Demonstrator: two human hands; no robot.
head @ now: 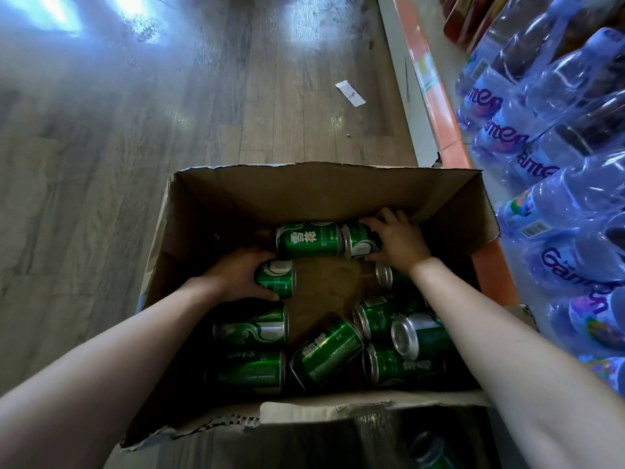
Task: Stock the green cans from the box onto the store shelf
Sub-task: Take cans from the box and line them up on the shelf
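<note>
We have both arms down inside the open cardboard box (338, 187), which stands on the wood-pattern floor (169, 113) just beside the orange edge of the store shelf (436, 106).

Our left hand (236, 275) is near the box's left wall, its fingers (267, 294) wrapped around one green can (275, 279) that lies on its side. Our right hand (397, 238) is toward the far right corner of the box, its fingers (375, 220) closed over the end of a second green can (358, 240), also on its side. That can lies end to end with a third can (307, 239) along the far wall, between our two hands.

The loose cans (324, 350) are scattered on the box bottom toward the near wall, all tipped over and pointing different ways; some touch or overlap one another, and one by the right wall shows its silver end (404, 336) upward. A bare patch of cardboard bottom (324, 282) shows in the middle. We cannot count the cans under our right forearm.

On the shelf to the right sit shrink-wrapped packs of bottles (558, 137) in bluish plastic. A small white paper slip (350, 93) lies on the floor beyond the box, near the shelf's base.
</note>
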